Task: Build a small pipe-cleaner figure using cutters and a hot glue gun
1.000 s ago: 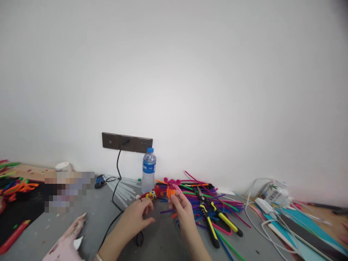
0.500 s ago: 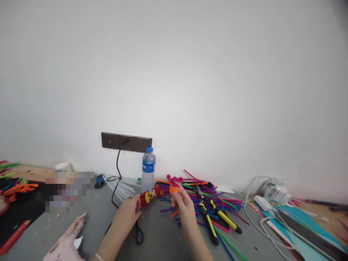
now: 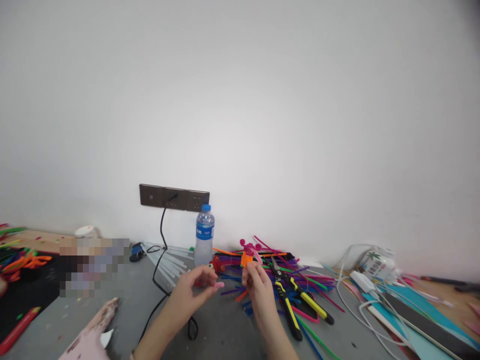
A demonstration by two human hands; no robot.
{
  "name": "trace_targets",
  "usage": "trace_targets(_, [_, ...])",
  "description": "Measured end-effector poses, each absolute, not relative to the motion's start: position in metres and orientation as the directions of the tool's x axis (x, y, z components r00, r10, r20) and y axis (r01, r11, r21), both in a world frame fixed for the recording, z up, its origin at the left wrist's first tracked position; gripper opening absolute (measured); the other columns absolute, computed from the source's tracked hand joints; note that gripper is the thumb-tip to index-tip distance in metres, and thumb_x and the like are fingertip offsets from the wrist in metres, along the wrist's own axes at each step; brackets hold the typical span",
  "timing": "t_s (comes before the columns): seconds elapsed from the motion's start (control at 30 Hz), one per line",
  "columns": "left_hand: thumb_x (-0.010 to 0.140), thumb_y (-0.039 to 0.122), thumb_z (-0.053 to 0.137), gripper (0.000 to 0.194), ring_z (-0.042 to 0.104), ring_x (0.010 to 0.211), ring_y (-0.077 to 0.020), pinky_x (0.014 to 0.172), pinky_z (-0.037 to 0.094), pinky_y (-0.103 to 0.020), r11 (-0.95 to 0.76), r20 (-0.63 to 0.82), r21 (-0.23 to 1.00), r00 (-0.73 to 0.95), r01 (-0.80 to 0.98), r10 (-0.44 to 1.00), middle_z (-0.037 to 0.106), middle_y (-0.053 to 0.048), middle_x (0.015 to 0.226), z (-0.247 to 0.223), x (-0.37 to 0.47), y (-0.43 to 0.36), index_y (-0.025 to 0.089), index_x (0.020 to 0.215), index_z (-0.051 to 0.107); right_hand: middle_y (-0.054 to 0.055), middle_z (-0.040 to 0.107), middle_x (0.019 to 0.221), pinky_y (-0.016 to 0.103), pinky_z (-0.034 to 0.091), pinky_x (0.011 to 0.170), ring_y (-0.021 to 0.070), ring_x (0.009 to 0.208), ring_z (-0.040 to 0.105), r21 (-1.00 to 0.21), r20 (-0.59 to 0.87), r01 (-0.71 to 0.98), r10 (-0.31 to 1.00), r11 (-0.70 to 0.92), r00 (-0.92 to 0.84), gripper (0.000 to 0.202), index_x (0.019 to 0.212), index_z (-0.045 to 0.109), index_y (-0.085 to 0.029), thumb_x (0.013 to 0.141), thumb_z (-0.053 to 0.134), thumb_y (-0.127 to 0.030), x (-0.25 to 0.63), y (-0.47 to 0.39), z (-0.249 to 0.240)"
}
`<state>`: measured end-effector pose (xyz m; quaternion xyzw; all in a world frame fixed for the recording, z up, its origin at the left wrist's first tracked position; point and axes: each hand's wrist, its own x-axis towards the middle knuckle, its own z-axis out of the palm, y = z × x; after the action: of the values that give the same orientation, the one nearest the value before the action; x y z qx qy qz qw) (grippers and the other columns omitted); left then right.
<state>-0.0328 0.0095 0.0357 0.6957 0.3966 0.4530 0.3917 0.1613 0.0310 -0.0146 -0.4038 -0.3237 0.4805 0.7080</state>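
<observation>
The right hand (image 3: pixel 258 290) pinches a small figure (image 3: pixel 247 254) of twisted pipe cleaner between its fingertips and holds it upright above the tabletop (image 3: pixel 225 330), near the far edge by the wall. The figure has an orange body topped with magenta loops like ears. The left hand (image 3: pixel 193 292), just beside it, closes thumb and finger on a short pink piece (image 3: pixel 218 285). Behind the left hand lies a red figure (image 3: pixel 217 265), partly hidden. Past the right hand a heap of coloured pipe cleaners (image 3: pixel 300 280) carries yellow-handled cutters (image 3: pixel 290 300). A water bottle (image 3: pixel 204 235) stands at the far edge.
</observation>
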Motion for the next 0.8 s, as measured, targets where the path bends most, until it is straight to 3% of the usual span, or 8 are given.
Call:
trace_targets(0.1, [0.077,0.041,0.070,0.022,0.062,0.071,-0.0187,0.065,0.046,-0.025,-0.323,0.305,0.943,0.180,0.082,0.935,0.067,-0.003,0.073,0.033,-0.035,0.013,0.019,0.078,0.067,-0.005,0.053,0.053,0.023,0.035,0.045,0.0093,0.045,0.042,-0.867,0.011,-0.459,0.928,0.194,0.371,0.045,0.066,0.054,-0.020,0.058,0.082,-0.054,0.169,0.034,-0.020])
trace_targets(0.23, [0.065,0.045,0.079,0.032,0.068,0.076,-0.0220,0.070,0.051,-0.028,-0.225,0.227,0.967,0.007,-0.117,0.974,0.072,-0.004,0.076,0.026,-0.039,0.024,0.019,0.077,0.065,-0.003,0.055,0.056,0.024,0.039,0.046,0.0102,0.046,0.045,-0.878,-0.013,-0.456,0.944,0.148,0.330,0.040,0.065,0.057,-0.019,0.061,0.082,-0.050,0.176,0.033,-0.020])
trace_targets(0.37, [0.063,0.045,0.081,0.033,0.069,0.075,-0.0224,0.067,0.051,-0.028,-0.176,0.167,0.968,-0.065,-0.180,0.984,0.075,-0.006,0.075,0.018,-0.039,0.029,0.017,0.076,0.067,-0.003,0.055,0.056,0.023,0.038,0.046,0.0101,0.046,0.045,-0.886,0.006,-0.445,0.962,0.131,0.272,0.038,0.066,0.059,-0.019,0.063,0.081,-0.051,0.168,0.030,-0.018])
trace_targets(0.53, [0.057,0.041,0.087,0.033,0.067,0.066,-0.0179,0.062,0.050,-0.025,-0.073,0.072,0.945,-0.017,-0.318,0.997,0.077,-0.007,0.072,0.018,-0.031,0.025,0.015,0.070,0.070,-0.002,0.056,0.054,0.024,0.030,0.041,0.0123,0.045,0.044,-0.909,-0.002,-0.412,0.987,0.066,0.162,0.044,0.069,0.060,-0.020,0.057,0.082,-0.056,0.145,0.029,-0.020])
trace_targets(0.8, [0.053,0.034,0.090,0.033,0.070,0.075,-0.0176,0.071,0.054,-0.024,0.075,-0.051,0.883,0.064,-0.464,0.997,0.078,-0.007,0.079,0.021,-0.026,0.020,0.014,0.072,0.071,-0.004,0.052,0.055,0.025,0.034,0.048,0.0118,0.047,0.043,-0.894,0.044,-0.444,0.998,0.061,0.048,0.046,0.069,0.059,-0.020,0.055,0.081,-0.059,0.121,0.024,-0.024])
